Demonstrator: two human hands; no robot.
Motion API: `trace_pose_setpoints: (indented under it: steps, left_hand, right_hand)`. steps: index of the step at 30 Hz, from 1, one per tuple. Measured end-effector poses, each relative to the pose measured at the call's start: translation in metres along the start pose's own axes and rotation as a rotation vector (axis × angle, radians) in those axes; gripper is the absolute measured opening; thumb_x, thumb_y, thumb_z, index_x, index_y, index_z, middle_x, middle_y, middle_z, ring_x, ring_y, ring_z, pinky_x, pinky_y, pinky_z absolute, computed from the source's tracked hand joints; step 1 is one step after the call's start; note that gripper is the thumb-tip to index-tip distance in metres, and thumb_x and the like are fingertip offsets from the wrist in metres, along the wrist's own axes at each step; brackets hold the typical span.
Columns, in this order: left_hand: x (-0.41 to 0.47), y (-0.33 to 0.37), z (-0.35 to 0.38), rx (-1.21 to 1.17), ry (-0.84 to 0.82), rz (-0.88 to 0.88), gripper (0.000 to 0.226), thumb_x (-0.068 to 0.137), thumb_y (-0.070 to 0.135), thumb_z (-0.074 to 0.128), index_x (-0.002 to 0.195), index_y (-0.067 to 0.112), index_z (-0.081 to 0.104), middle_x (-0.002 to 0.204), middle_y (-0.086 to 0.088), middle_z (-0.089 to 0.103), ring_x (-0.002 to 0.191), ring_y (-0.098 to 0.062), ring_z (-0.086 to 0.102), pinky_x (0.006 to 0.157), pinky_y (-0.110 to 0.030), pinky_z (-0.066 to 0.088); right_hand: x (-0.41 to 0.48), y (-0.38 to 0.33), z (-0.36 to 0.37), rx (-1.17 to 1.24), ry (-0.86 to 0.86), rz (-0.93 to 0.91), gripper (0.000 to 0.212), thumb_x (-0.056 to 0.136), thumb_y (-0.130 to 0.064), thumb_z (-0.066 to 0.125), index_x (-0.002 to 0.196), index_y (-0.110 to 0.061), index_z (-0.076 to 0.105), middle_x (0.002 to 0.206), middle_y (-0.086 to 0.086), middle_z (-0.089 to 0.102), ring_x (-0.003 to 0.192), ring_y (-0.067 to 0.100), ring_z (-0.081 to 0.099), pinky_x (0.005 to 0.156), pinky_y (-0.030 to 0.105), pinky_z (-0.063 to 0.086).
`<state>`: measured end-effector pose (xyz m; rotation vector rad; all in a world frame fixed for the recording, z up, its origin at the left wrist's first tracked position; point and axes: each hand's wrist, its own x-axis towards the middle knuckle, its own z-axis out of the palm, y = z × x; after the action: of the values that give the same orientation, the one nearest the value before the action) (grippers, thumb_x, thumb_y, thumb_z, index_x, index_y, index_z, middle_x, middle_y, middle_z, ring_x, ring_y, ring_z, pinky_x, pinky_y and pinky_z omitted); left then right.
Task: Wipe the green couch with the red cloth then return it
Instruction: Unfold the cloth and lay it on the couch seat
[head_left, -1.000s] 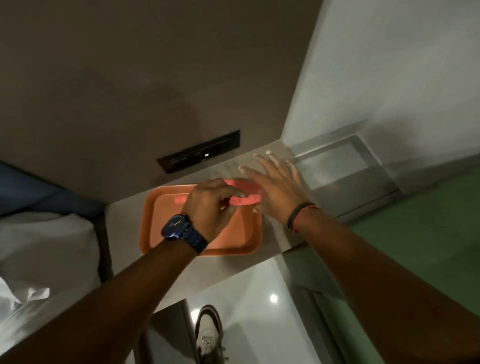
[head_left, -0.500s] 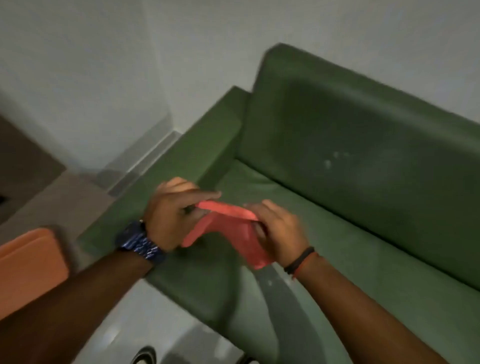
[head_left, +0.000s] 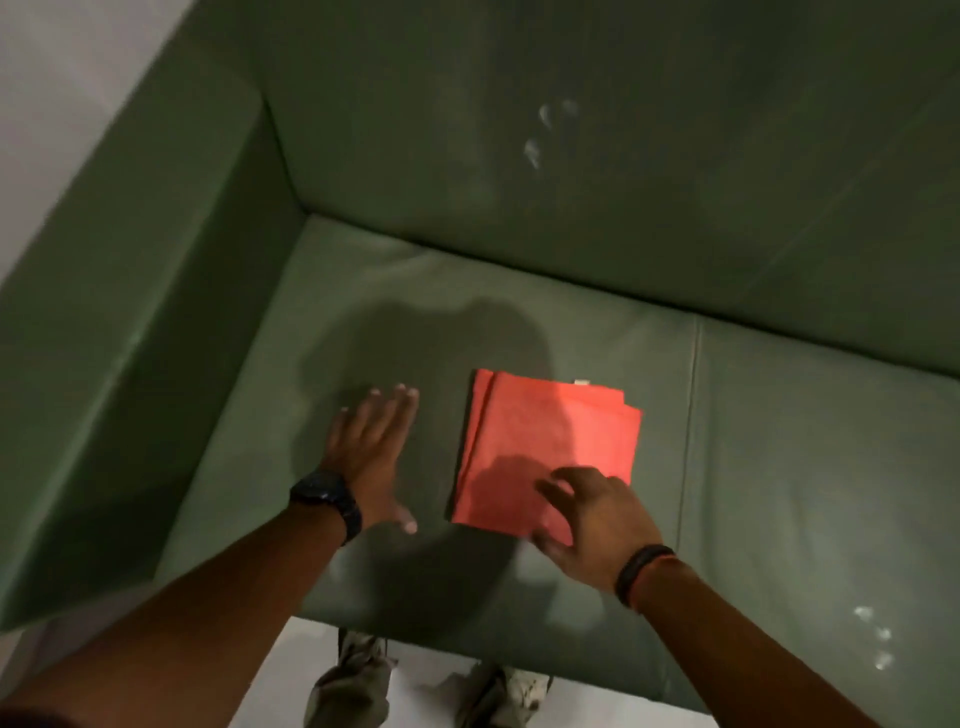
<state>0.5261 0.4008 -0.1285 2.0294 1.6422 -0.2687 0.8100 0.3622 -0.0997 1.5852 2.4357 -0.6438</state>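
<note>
Looking down, the big green couch (head_left: 519, 291) fills almost the whole view, with its arm rest on the left, its back at the top and its seat in the middle. Some pale smudges (head_left: 540, 135) show on the back, and a few more sit near the front edge of the seat on the right. The red cloth (head_left: 550, 441) lies folded flat on the seat, just left of the seam between the two cushions. Its longer side runs away from the person, toward the back of the couch. The right hand (head_left: 592, 525) is the nearer one: its fingers are spread and curled over the near right corner of the cloth, touching it, but they are not pinching it shut. The left hand (head_left: 371, 457) lies flat and open on the bare seat just beside the cloth's left edge, holding nothing, with a dark watch (head_left: 327, 496) on its wrist. The wiping looks like it is about to start. Since the cloth sits right under and ahead of the right hand, that hand would likely press down and push it. The cloth could slip or unfold if only the corner is pressed.
</note>
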Motion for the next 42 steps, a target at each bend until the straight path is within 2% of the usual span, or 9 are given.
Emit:
trace_pose_setpoints:
  steps: [3, 8, 14, 19, 25, 31, 34, 38, 42]
  left_hand:
    - [0.009, -0.017, 0.036, -0.014, -0.106, -0.166, 0.168, 0.021, 0.070, 0.079, 0.126, 0.028, -0.045, 0.150, -0.003, -0.030, 0.134, -0.028, -0.029, 0.106, -0.057, -0.010]
    - [0.020, -0.024, 0.064, -0.081, -0.099, -0.201, 0.170, 0.004, 0.081, 0.061, 0.135, 0.029, -0.033, 0.137, 0.010, -0.050, 0.127, -0.022, -0.042, 0.101, -0.055, -0.020]
    - [0.022, -0.022, 0.063, -0.074, -0.105, -0.218, 0.169, 0.003, 0.083, 0.057, 0.135, 0.028, -0.033, 0.138, 0.010, -0.049, 0.129, -0.023, -0.039, 0.094, -0.043, -0.036]
    - [0.020, -0.021, 0.060, -0.058, -0.125, -0.226, 0.169, 0.003, 0.083, 0.056, 0.136, 0.029, -0.032, 0.139, 0.011, -0.048, 0.129, -0.021, -0.040, 0.093, -0.040, -0.037]
    - [0.023, -0.022, 0.061, -0.016, -0.125, -0.237, 0.170, 0.002, 0.085, 0.056, 0.136, 0.028, -0.033, 0.139, 0.008, -0.045, 0.128, -0.021, -0.041, 0.094, -0.040, -0.035]
    - [0.024, -0.021, 0.065, -0.047, -0.102, -0.245, 0.170, 0.001, 0.082, 0.059, 0.132, 0.032, -0.037, 0.137, 0.010, -0.049, 0.127, -0.021, -0.042, 0.099, -0.043, -0.031]
    - [0.022, -0.016, 0.062, -0.075, 0.014, -0.218, 0.158, 0.019, 0.062, 0.074, 0.138, 0.032, -0.024, 0.151, 0.002, -0.025, 0.132, -0.020, -0.032, 0.107, -0.055, -0.013]
    - [-0.002, -0.009, 0.057, -0.122, 0.261, 0.032, 0.114, 0.049, 0.050, 0.059, 0.146, 0.024, 0.005, 0.157, -0.002, 0.004, 0.139, -0.026, 0.015, 0.105, -0.054, 0.020]
    - [-0.017, 0.001, 0.066, -0.026, 0.396, 0.356, 0.032, 0.093, 0.028, 0.033, 0.111, 0.038, 0.057, 0.118, -0.001, 0.065, 0.112, -0.022, 0.056, 0.089, -0.042, 0.031]
  right_hand:
    - [0.022, -0.003, 0.034, 0.141, 0.195, 0.144, 0.063, 0.081, -0.054, 0.052, 0.127, -0.012, 0.056, 0.128, 0.024, 0.055, 0.111, 0.040, 0.056, 0.088, 0.048, 0.050]
    - [0.070, -0.017, 0.082, 0.194, 0.301, 0.546, 0.077, 0.083, -0.068, 0.031, 0.147, -0.028, 0.024, 0.155, 0.018, 0.020, 0.142, 0.036, 0.013, 0.112, 0.057, 0.013]
    - [0.065, -0.036, 0.110, 0.022, 0.228, 0.093, 0.079, 0.079, -0.072, 0.041, 0.147, -0.037, 0.021, 0.158, 0.008, 0.017, 0.143, 0.035, 0.010, 0.109, 0.061, 0.011]
    - [0.072, -0.032, 0.103, 0.130, 0.324, 0.515, 0.077, 0.080, -0.069, 0.039, 0.147, -0.036, 0.020, 0.157, 0.010, 0.018, 0.143, 0.033, 0.011, 0.113, 0.057, 0.007]
    - [0.058, -0.031, 0.112, 0.025, 0.242, 0.040, 0.080, 0.078, -0.071, 0.045, 0.146, -0.035, 0.025, 0.158, 0.007, 0.017, 0.144, 0.031, 0.007, 0.111, 0.062, 0.011]
    - [0.060, -0.042, 0.106, 0.117, 0.223, 0.376, 0.079, 0.080, -0.069, 0.040, 0.148, -0.033, 0.021, 0.158, 0.010, 0.014, 0.144, 0.032, 0.004, 0.111, 0.058, 0.000]
    - [0.064, -0.062, 0.104, 0.110, 0.169, 0.297, 0.087, 0.077, -0.075, 0.038, 0.149, -0.031, 0.016, 0.158, 0.012, 0.007, 0.144, 0.036, -0.001, 0.111, 0.059, -0.005]
    - [0.032, -0.044, 0.096, 0.050, 0.056, -0.014, 0.098, 0.068, -0.085, 0.041, 0.147, -0.031, 0.024, 0.155, 0.015, 0.017, 0.142, 0.039, 0.010, 0.113, 0.058, 0.008]
    - [-0.004, -0.003, 0.099, -0.068, 0.241, -0.183, 0.044, 0.090, -0.058, 0.044, 0.117, -0.030, 0.065, 0.127, 0.009, 0.063, 0.122, 0.032, 0.053, 0.104, 0.045, 0.031]
